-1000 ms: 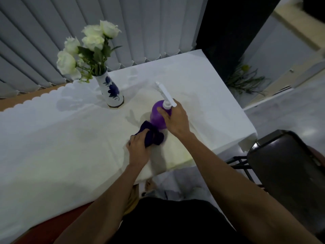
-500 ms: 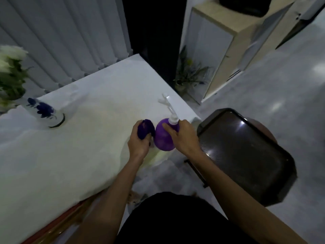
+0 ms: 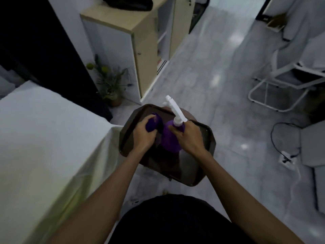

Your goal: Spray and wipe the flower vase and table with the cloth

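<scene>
My right hand (image 3: 189, 138) grips a purple spray bottle (image 3: 168, 140) by its neck, its white nozzle pointing up and away. My left hand (image 3: 143, 133) is closed around a bunched purple cloth (image 3: 154, 121). Both hands hover over a dark brown tray (image 3: 207, 138) to the right of the table. The table (image 3: 44, 138), covered in a white cloth, fills the left side. The flower vase is out of view.
The tray rests on a round seat beside the table's corner. A small potted plant (image 3: 110, 85) stands on the grey floor by a beige cabinet (image 3: 139, 41). A white folding chair (image 3: 284, 85) is at the right, with a cable and power strip (image 3: 286, 159) on the floor.
My view has swung right, away from the vase. Both hands carried the spray bottle and cloth off the table to above the brown tray.
</scene>
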### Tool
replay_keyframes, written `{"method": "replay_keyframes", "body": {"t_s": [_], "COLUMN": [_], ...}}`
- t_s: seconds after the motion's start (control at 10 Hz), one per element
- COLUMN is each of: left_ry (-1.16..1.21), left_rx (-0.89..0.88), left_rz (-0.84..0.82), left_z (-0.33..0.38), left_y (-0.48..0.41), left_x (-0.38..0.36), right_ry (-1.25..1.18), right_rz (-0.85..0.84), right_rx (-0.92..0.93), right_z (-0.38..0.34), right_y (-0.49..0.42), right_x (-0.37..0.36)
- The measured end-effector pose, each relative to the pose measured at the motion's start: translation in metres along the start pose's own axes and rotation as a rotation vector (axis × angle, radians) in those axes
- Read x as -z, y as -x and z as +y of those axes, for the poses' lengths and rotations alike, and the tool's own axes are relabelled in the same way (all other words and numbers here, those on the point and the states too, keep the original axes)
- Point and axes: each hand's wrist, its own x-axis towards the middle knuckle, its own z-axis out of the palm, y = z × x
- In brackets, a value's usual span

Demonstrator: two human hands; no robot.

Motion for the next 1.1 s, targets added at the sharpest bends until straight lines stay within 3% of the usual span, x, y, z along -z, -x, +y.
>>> {"method": "replay_keyframes", "body": {"t_s": [0.2, 0.5, 0.7, 0.9, 1.1], "left_ry": [-0.305, -0.582, -0.674, -0.616, -0.336], "left_rx": [-0.027, -0.163, -0.142, -0.033, -0.154], "left_rz": [-0.141, -0.297, -0.414, -0.557, -0.224], "left_z": [-0.015, -0.033, -0.053, -0.042, -0.021], "left_y": [-0.026, -0.041, -0.035, -0.033, -0.001], "left_x": [-0.055, -0.084, -0.089, -0.08, -0.034], "right_ry": [-0.096, -0.126, -0.133, -0.117, -0.082], "right_rz": [0.081, 0.049, 0.065, 0.062, 0.207], "right_rx": [-0.101, -0.132, -0.143, -0.149, -0.117], "right_z": [0.043, 0.067, 0.076, 0.072, 0.054], "right_y": [-0.01, -0.015, -0.01, -0.002, 0.032], "right_x": [0.011, 0.001, -0.003, 0.0, 0.001]}}
